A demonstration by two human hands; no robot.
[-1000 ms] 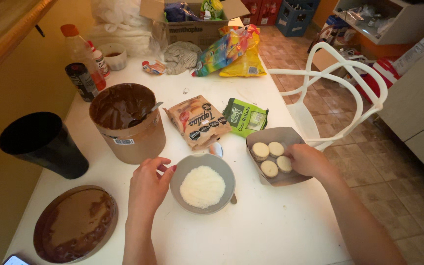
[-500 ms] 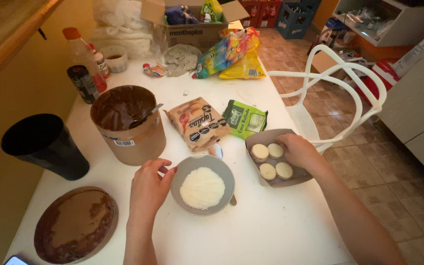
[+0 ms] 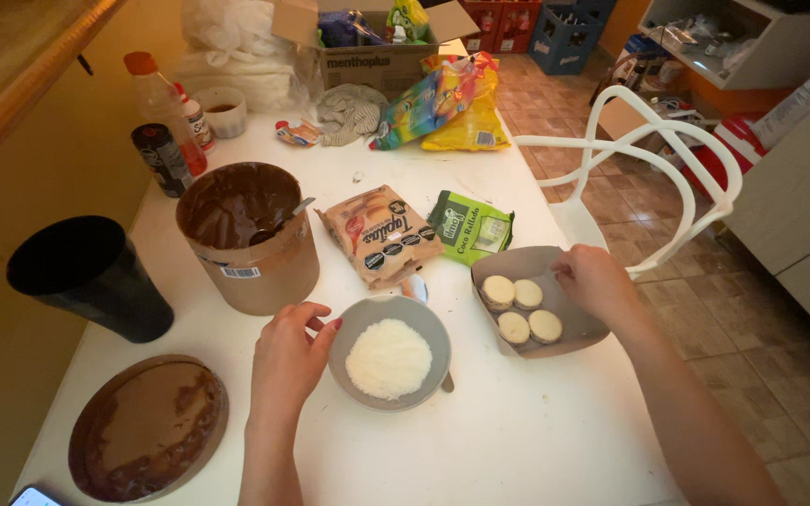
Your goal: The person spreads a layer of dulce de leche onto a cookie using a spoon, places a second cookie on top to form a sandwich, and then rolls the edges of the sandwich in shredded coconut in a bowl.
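I see the bowl (image 3: 389, 354) in front of the tub (image 3: 247, 239), the tray (image 3: 529, 298) of biscuits (image 3: 521, 309) to its right, and the lid (image 3: 147, 427) at its left.
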